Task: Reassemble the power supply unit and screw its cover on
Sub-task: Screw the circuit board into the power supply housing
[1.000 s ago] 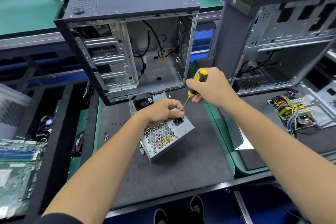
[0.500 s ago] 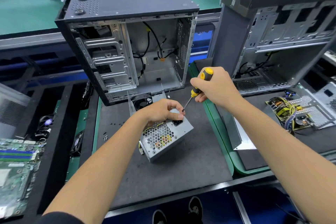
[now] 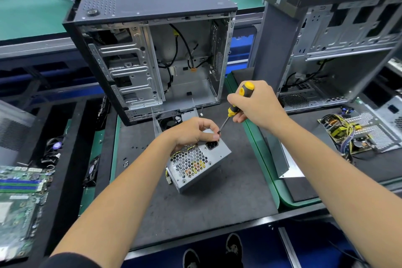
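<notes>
A silver power supply unit [image 3: 196,162] with a honeycomb grille lies tilted on the dark grey mat [image 3: 217,202]. My left hand [image 3: 191,131] curls over its top rear edge and pinches a small black screw [image 3: 218,132] at the tip of the screwdriver. My right hand [image 3: 257,104] grips the yellow and black screwdriver [image 3: 236,107], whose shaft slants down left to that screw above the unit's top corner.
An open black computer case [image 3: 152,54] stands just behind the unit. A second open case [image 3: 326,39] stands at the right, with a bare power supply board [image 3: 356,135] beside it. Loose screws [image 3: 126,162] lie on the mat at left. A motherboard [image 3: 19,202] sits far left.
My right hand has lifted the screwdriver slightly up and to the right. My left hand has kept its place on the unit, its fingers now at the screwdriver tip.
</notes>
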Demonstrator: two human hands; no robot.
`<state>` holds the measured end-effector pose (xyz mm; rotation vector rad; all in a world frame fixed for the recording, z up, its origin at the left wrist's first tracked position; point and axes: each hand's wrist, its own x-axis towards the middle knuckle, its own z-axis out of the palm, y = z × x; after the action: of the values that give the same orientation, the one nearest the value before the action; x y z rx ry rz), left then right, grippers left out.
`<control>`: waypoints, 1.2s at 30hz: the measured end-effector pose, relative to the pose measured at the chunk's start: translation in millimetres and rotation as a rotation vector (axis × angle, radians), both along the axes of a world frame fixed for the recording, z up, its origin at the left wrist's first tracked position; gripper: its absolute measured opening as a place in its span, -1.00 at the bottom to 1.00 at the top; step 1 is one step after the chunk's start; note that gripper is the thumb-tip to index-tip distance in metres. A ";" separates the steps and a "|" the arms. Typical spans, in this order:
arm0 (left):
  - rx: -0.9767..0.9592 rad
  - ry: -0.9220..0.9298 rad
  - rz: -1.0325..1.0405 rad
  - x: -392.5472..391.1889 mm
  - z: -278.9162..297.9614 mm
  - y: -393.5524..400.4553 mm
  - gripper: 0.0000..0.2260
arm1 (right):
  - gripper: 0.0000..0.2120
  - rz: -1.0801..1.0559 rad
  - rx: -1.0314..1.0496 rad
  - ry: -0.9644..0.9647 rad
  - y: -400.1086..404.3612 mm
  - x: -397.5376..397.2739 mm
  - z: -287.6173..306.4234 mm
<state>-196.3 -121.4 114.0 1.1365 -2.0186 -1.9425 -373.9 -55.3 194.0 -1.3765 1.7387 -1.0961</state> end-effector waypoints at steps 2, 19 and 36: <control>0.010 0.004 0.003 0.2 0.1 -0.2 -0.95 | -0.82 0.003 0.000 0.010 -0.5 1.5 0.0; 0.042 0.012 -0.032 4.8 -3.3 -4.8 -0.84 | -0.79 0.037 0.038 0.042 -1.0 1.2 -0.2; 0.017 -0.014 -0.020 3.8 -5.3 -6.6 -0.75 | -0.82 0.072 0.036 0.099 0.1 5.2 -4.7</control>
<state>-192.5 -128.0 108.8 1.1407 -2.0320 -1.9707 -368.7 -55.2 189.3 -1.4809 1.7556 -0.9680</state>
